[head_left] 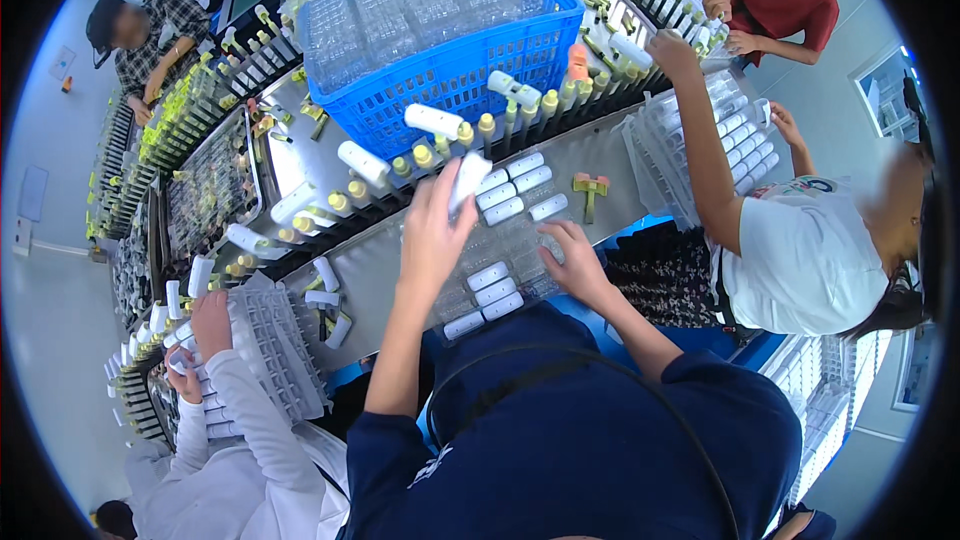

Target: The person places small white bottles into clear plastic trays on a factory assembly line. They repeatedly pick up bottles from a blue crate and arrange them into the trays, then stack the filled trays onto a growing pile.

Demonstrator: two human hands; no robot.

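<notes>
My left hand (436,225) is raised over the far left of a clear plastic tray, its fingers closed around a white, rounded plastic casing (470,182). In front of me lies the tray (497,248), with several white casings (495,285) in its near cells and more white casings (515,187) at its far end. On the tray's right side, my right hand (575,262) has its fingers apart and curved, with nothing held in them. A single white casing (548,207) sits just beyond its fingertips.
Yellow-tipped pegs (423,156) line the conveyor beyond the tray, some carrying white casings. Behind them stands a blue crate (450,90) of clear trays. A yellow-green clamp (590,195) lies at right. Co-workers handle trays (275,340) at left and a filled tray (735,140) at right.
</notes>
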